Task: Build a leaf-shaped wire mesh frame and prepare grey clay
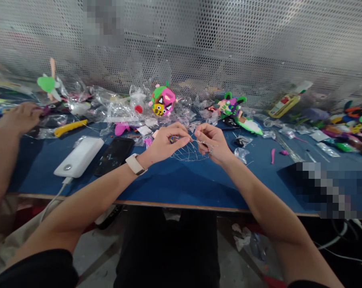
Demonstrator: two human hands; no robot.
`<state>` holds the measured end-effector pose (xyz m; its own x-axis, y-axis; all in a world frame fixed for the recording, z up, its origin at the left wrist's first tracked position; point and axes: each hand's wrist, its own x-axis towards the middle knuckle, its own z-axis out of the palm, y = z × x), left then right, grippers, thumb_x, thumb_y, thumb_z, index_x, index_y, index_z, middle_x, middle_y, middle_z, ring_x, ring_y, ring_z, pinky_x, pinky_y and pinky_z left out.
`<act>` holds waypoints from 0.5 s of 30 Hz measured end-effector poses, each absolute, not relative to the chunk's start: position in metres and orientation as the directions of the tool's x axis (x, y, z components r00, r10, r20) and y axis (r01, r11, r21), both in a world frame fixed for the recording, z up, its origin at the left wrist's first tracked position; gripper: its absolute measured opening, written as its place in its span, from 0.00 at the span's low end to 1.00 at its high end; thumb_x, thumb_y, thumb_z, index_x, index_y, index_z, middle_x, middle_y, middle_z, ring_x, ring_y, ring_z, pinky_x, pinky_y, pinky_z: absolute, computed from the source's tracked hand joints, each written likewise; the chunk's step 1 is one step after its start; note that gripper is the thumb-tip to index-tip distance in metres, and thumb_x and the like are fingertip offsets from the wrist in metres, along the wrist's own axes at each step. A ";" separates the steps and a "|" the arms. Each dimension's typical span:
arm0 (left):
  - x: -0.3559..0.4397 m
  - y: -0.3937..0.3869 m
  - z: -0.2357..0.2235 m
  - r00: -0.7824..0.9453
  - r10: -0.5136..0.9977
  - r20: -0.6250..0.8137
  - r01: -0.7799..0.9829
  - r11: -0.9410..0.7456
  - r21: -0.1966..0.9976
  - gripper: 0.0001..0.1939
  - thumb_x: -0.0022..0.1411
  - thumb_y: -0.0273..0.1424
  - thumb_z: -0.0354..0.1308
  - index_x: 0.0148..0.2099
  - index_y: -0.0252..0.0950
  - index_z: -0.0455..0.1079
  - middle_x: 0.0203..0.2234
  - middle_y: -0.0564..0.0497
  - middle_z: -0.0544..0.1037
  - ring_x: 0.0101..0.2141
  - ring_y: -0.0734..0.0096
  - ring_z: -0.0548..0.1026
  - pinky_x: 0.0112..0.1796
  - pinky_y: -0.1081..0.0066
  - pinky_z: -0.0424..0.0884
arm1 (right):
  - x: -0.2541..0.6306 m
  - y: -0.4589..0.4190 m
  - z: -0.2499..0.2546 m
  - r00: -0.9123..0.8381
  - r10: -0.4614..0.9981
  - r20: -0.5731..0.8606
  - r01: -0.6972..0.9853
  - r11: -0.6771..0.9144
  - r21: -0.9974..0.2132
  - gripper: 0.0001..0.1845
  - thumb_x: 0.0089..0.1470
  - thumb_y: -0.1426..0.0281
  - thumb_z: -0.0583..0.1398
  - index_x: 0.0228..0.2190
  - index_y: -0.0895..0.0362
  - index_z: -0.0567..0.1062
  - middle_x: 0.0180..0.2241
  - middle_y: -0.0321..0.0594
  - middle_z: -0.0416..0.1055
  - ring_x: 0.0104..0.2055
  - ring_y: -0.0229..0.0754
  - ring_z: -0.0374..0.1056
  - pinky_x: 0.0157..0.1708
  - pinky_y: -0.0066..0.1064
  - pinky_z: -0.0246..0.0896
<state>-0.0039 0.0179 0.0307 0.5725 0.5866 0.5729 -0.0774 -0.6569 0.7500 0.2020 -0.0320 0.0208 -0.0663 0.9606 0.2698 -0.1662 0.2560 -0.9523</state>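
My left hand [169, 142], with a pale band on its wrist, pinches thin silvery wire above the table. Close beside it, my right hand [213, 143] has thumb and fingers closed on the same wire, whose ends poke out past the fingertips. Loops of this wire frame [188, 154] hang under both hands in an open, net-like shape. Some small multicoloured material shows behind my left fingers, too covered to name. Just beyond stands a round clay figure [163, 101] in pink, green and yellow with a cat-like face.
Another person's hand [20, 118] rests at the far left. Nearer lie a white power bank [80, 157] with a cable, a dark phone [115, 156] and a yellow cutter [70, 128]. Clear wrappers [117, 106] and clay pieces line the perforated metal panel [181, 48].
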 end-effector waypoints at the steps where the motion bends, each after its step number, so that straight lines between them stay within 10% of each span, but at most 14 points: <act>1: -0.004 0.018 0.031 0.554 0.581 0.596 -0.062 -0.685 0.726 0.08 0.71 0.35 0.64 0.39 0.40 0.83 0.39 0.47 0.81 0.39 0.69 0.78 0.40 0.66 0.74 | 0.202 -0.032 0.021 -0.061 0.962 0.268 -0.167 0.255 -0.953 0.20 0.57 0.53 0.74 0.33 0.51 0.74 0.19 0.21 0.59 0.14 0.27 0.49 0.12 0.26 0.54; 15: -0.009 0.019 0.041 0.536 0.471 0.701 0.059 -0.849 0.525 0.06 0.65 0.31 0.66 0.34 0.41 0.81 0.34 0.50 0.81 0.39 0.66 0.78 0.44 0.61 0.73 | 0.200 -0.034 0.021 -0.049 0.953 0.298 -0.107 0.292 -0.950 0.21 0.56 0.52 0.75 0.34 0.51 0.75 0.21 0.23 0.61 0.15 0.28 0.50 0.14 0.29 0.54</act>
<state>-0.0089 0.0186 0.0415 0.5359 0.4710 0.7007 0.0589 -0.8488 0.5255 0.2005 -0.0344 0.0214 -0.0489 0.9533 0.2981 -0.1070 0.2918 -0.9505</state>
